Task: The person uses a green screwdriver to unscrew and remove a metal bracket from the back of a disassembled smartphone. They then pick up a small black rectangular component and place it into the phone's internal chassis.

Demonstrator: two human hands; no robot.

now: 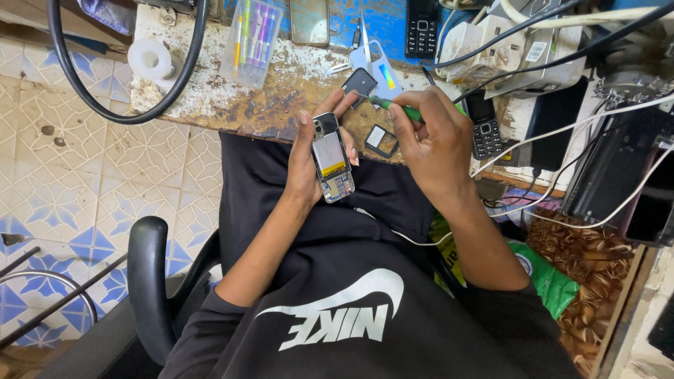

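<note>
Centrally, the left hand (307,165) grips a small opened phone (333,158), its fingers wrapped around the edges and the thumb along the side nearest the body. The phone's back is off: a pale battery or inner panel and the bare circuit board at its lower end are exposed, with the camera ring at its upper end. The right hand (433,140) is closed around a green-handled screwdriver (399,107), whose tip points toward 10 o'clock, ending just beside a dark square part (360,82) near the left fingertips; whether tip and part touch cannot be told.

Judged from this layout, disassembly is well under way: the rear cover is removed and at least one dark frame-like piece (381,140) lies detached on the tabletop (232,98), just at 3 o'clock of the phone. The board remains seated in the body, so inner work appears unfinished, and nothing is reassembled.

At 12 o'clock lie metal tweezers (365,52) and a black keypad phone (422,28); another keypad phone (483,125) rests at 3 o'clock of the right hand. A clear box of pens (250,41) and a white tape roll (149,59) stand toward 10 o'clock.
</note>
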